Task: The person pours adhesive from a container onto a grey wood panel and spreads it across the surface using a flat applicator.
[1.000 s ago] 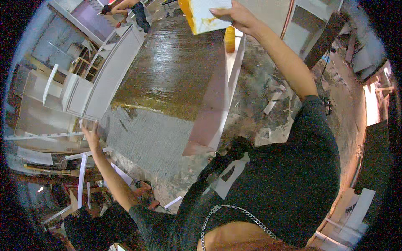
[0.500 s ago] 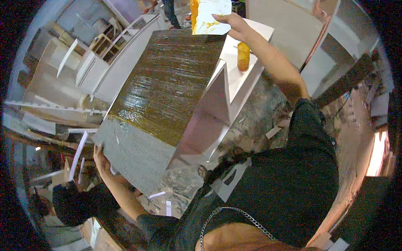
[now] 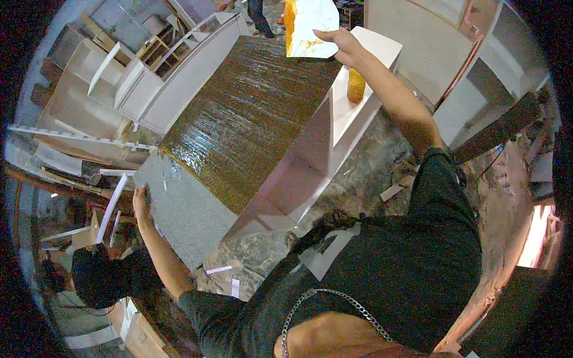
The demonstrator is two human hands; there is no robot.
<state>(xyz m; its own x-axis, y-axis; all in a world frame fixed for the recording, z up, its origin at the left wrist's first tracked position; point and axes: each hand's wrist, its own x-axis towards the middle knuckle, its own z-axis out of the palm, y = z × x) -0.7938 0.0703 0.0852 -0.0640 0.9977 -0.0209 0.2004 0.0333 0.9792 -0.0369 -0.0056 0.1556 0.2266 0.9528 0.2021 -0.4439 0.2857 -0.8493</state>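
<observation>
A large grey panel [image 3: 185, 203] lies tilted before me, its far part coated with wet, streaky brown-yellow glue [image 3: 250, 113]. At its near left edge my left hand [image 3: 141, 206] grips the border, fingers at the rim. My right hand [image 3: 341, 45] is raised over the far right corner, closed on a thin white sheet [image 3: 310, 27] smeared orange-yellow along its left side. Below that wrist, a yellow-orange jar [image 3: 356, 86] stands on a white board-like surface [image 3: 382, 45]. The sheet hides part of the panel's far edge.
White cabinet frames [image 3: 179, 71] stand to the left and pale panels [image 3: 412, 42] at the far right. Another person, in dark clothes [image 3: 113, 277], is low at the left; someone's legs [image 3: 259, 18] show at the top. Scraps [image 3: 391, 192] litter the floor.
The view has shifted a little, so the panel's far part, jar and right hand sit farther right. Both hands keep their holds; the white sheet is still in the right one.
</observation>
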